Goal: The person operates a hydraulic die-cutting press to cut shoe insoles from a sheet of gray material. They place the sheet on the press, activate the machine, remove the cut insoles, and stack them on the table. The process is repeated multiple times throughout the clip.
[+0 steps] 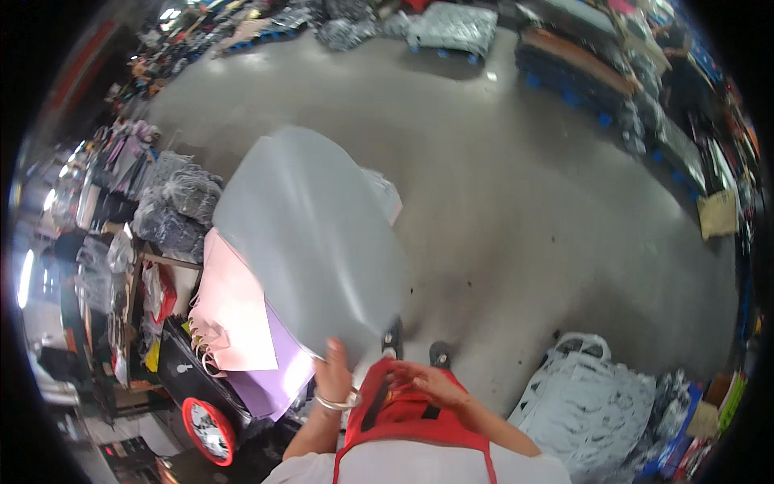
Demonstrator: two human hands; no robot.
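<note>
A large smooth grey sheet [310, 234], flexible and bowed, spreads in front of me to the left. My left hand [332, 377], with a pale bangle at the wrist, is at its near edge, thumb on top and fingers hidden; it appears to grip the sheet there. My right hand [426, 382] is before my red apron [403, 423], fingers stretched out and nothing in them. Partly under the grey sheet lie a pink sheet [234, 310] with cut strips along one edge and a purple sheet [278, 375].
A red-rimmed round object [208, 431] stands at the lower left beside a black case [189, 363]. Plastic-wrapped bundles [177, 206] sit farther left. To my right is a pale wrapped pile [592, 399]. Loaded blue pallets [572, 97] line the far side of the grey floor [516, 202].
</note>
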